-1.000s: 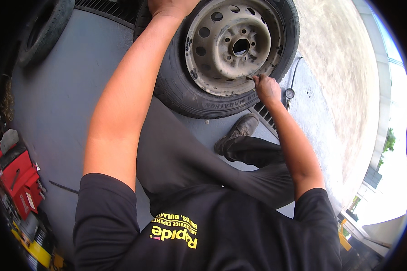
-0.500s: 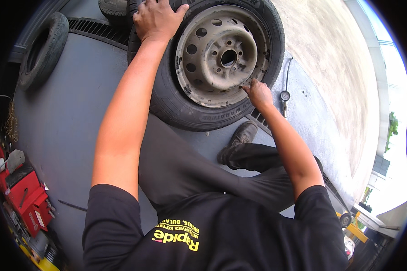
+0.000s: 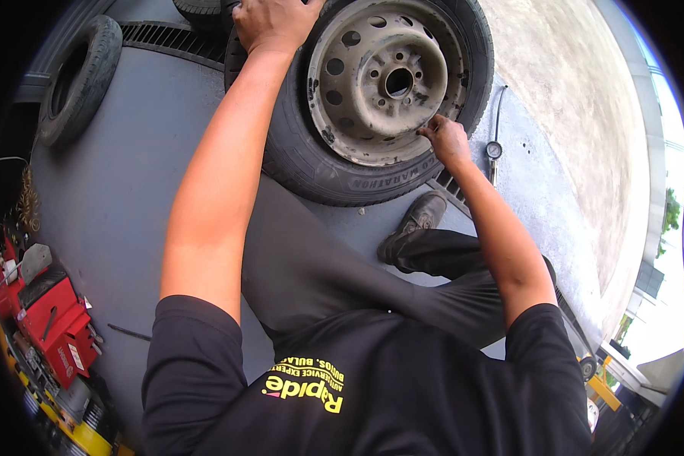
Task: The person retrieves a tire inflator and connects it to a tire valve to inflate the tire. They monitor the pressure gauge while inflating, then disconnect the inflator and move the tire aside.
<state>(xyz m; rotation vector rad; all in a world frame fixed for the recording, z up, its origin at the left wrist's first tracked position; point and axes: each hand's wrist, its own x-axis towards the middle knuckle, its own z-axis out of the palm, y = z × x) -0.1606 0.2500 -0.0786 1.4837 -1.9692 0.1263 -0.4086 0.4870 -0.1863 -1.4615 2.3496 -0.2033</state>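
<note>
A black tire on a dusty, beige-grey steel rim stands in front of me, its holed face toward me. My left hand rests on the tire's upper left side, fingers apart; the top picture edge cuts off some fingertips. At the rim's lower right edge is my right hand, its thumb and fingers pinched together. Whatever is between those fingers is too small or hidden to make out. The rim's round centre hole and bolt holes are in plain sight.
A loose tire leans at the far left, by a floor grate. A pressure gauge with a hose lies right of the wheel. Red equipment stands at lower left, near a thin dark rod. My shoe is below the wheel.
The whole view has shifted a little, so the wheel and both hands appear slightly higher and farther right. Both hands keep their places on the wheel.
</note>
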